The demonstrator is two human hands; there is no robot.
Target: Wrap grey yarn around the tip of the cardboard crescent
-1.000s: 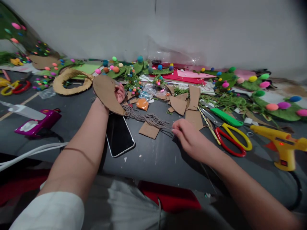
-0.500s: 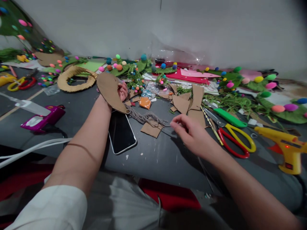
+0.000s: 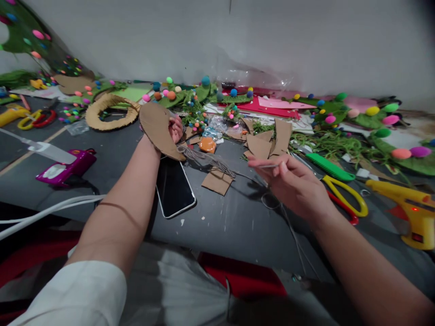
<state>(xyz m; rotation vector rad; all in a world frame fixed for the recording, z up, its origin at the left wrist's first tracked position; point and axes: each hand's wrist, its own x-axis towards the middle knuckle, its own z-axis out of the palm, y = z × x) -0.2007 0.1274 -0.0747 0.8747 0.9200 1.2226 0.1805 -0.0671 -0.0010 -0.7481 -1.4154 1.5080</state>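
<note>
My left hand (image 3: 176, 128) is partly hidden behind a curved, crescent-like piece of brown cardboard (image 3: 157, 124); its curled fingers show at the inner curve, closed on the piece. A bundle of grey cord (image 3: 210, 159) trails from just below that cardboard across the table. To the right, my right hand (image 3: 294, 181) is raised above the table, palm partly up, with a thin strand of the cord pinched between thumb and fingers. Loose cord loops and hangs down below this hand. A small cardboard square (image 3: 218, 182) lies under the bundle, and a phone (image 3: 175, 188) rests beside it.
A yellow glue gun (image 3: 416, 213) with a lit red light and red-and-yellow-handled scissors (image 3: 350, 194) lie at right. At left are a purple device (image 3: 70, 167) and a wrapped cardboard ring (image 3: 112, 113). Cardboard scraps (image 3: 260, 145), pom-poms and greenery line the back.
My right hand has moved right and turned palm-upward, drawing the cord out with it; a loop now shows below. My left hand and the curved cardboard stay nearly still. The view has shifted slightly.
</note>
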